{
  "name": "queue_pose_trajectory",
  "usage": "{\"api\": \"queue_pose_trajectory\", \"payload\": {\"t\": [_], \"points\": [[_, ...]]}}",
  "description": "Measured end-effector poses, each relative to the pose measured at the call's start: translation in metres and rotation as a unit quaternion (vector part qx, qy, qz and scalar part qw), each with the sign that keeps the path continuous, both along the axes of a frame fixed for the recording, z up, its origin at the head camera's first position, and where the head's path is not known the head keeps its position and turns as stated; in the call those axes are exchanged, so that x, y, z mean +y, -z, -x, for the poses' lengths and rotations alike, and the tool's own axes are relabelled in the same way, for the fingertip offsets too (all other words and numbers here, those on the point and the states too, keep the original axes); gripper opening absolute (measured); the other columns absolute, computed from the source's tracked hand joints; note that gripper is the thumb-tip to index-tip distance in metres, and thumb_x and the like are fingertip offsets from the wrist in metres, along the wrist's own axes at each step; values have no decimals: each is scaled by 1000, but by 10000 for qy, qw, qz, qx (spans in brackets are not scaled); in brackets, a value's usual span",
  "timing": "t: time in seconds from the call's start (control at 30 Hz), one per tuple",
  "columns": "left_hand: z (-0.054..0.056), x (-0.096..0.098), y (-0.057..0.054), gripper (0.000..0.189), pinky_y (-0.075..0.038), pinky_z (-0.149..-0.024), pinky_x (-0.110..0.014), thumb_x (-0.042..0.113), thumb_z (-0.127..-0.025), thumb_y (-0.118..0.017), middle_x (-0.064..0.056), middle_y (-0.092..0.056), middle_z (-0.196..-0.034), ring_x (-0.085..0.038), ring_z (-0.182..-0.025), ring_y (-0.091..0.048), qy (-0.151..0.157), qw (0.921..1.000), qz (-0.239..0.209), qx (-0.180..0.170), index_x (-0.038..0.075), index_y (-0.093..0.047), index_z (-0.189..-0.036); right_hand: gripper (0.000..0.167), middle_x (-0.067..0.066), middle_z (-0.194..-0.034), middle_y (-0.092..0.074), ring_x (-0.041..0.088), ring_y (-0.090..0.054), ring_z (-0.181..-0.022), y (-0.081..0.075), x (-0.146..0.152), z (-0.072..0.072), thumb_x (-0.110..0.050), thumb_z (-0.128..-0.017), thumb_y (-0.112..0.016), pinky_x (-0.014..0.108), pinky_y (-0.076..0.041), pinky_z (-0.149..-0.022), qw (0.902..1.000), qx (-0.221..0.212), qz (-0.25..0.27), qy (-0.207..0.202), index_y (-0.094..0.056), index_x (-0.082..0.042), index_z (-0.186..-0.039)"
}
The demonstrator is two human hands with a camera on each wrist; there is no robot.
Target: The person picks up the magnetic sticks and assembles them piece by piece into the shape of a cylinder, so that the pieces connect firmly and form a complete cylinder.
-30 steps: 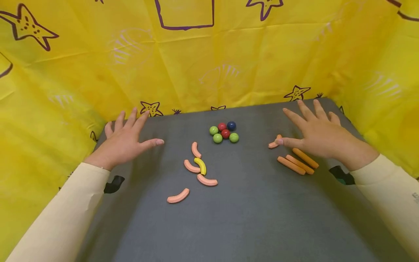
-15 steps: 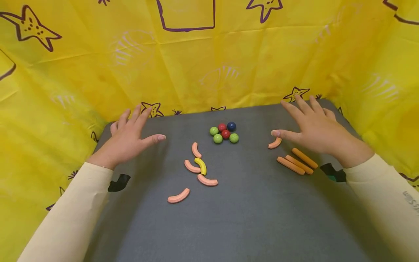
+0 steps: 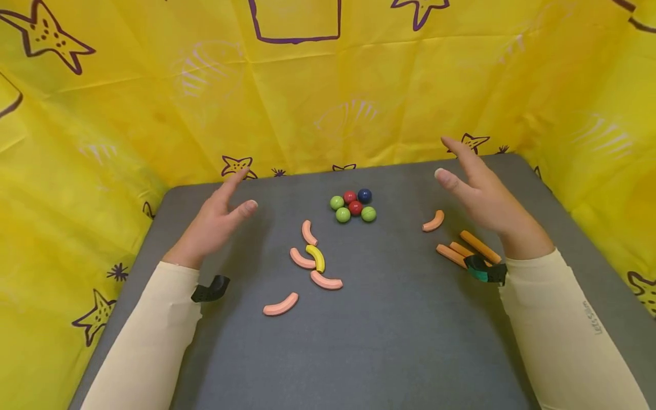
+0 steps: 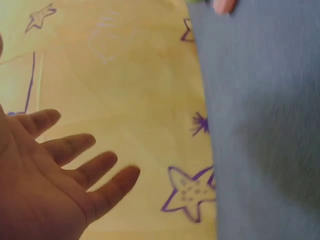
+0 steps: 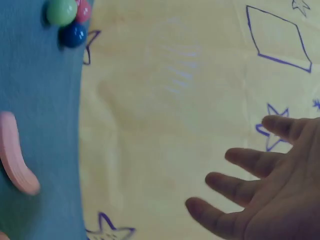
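Left hand (image 3: 210, 226) and right hand (image 3: 487, 200) have turned since the earlier frame, and now both stand thumb side up. The right hand no longer hides the end of the curved orange piece (image 3: 433, 221), so all of it shows. That suggests nothing is being handled just now. Both hands have their fingers spread and hold nothing.

From the right hand, the curved orange piece lies near 8 o'clock on the worktop (image 3: 369, 347). The 3 orange sticks (image 3: 480, 247) lie near 7 o'clock, partly behind the black and green wrist strap (image 3: 478, 275). From the left hand, 6 balls (image 3: 355, 208) lie near 3 o'clock, well apart from it. The 4 pink curved pieces (image 3: 326, 280) and 1 yellow curved piece (image 3: 317, 259) lie from 3 to 5 o'clock.
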State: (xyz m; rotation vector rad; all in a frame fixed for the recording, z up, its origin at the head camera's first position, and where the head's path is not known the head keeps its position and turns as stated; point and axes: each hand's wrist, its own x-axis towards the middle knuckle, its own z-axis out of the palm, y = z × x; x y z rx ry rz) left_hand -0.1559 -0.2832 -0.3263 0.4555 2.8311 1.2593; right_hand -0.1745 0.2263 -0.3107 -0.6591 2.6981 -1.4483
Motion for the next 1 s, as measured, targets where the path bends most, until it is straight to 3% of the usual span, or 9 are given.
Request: {"api": "queue_pose_trajectory", "payload": {"t": [0.13,0.3,0.37,0.5,0.6,0.7,0.8,1.0], "points": [[0,7,18,66,-39,-115,-60,41,-116,-53,-11,-35,-172,-41,-152,-38,125,9950,-990,-36,19,-28,-174,70,8,-179,-15,38,-12,-162,16,-12,3,-36,-117,-49,70,-9,-123,9983,5,574,-22,-18,-16,-176],[0,14,42,61,-48,-104,-40,46,-119,-37,-13,-42,-169,-42,-151,-41,337,9803,-1930,-247,17,-30,-172,65,10,-174,-27,39,-26,-157,37,-29,5,-37,-118,-46,70,-24,-119,9919,-173,1262,-9,-23,-14,-174],[0,14,52,62,-52,-101,-38,48,-119,-33,-15,-42,-169,-46,-151,-40,328,9710,-2324,-449,17,-29,-172,64,12,-171,-32,39,-32,-155,46,-39,7,-39,-118,-45,65,-32,-117,9890,-276,1453,-30,-25,-13,-173],[0,14,77,71,-55,-98,-38,58,-117,-31,-21,-44,-167,-51,-150,-39,169,9429,-3207,-882,12,-32,-171,60,17,-163,-43,39,-44,-147,70,-60,17,-39,-118,-46,48,-46,-107,9811,-460,1877,-30,-34,-7,-168],[2,18,95,78,-54,-100,-40,64,-115,-30,-23,-46,-165,-50,-149,-41,211,9284,-3516,-1180,8,-33,-170,55,20,-154,-51,39,-53,-138,90,-75,23,-33,-117,-52,40,-52,-97,9703,-493,2367,124,-43,-2,-161],[3,23,108,75,-52,-102,-40,58,-118,-28,-23,-49,-163,-46,-148,-45,354,9289,-3440,-1327,3,-31,-169,48,22,-147,-57,34,-58,-128,108,-86,26,-23,-114,-57,37,-53,-90,9599,-424,2754,296,-50,2,-154],[3,26,114,67,-51,-101,-38,46,-120,-29,-23,-53,-159,-44,-144,-49,437,9341,-3298,-1294,-2,-32,-167,46,24,-145,-58,29,-59,-122,123,-92,29,-20,-113,-60,36,-54,-86,9563,-489,2857,380,-52,5,-150],[2,29,115,57,-51,-100,-35,33,-118,-43,-21,-59,-152,-38,-136,-57,376,9478,-2891,-1290,-4,-41,-162,50,21,-147,-57,33,-58,-123,141,-88,34,-23,-112,-63,38,-53,-90,9700,-952,2230,185,-51,3,-154]]}}
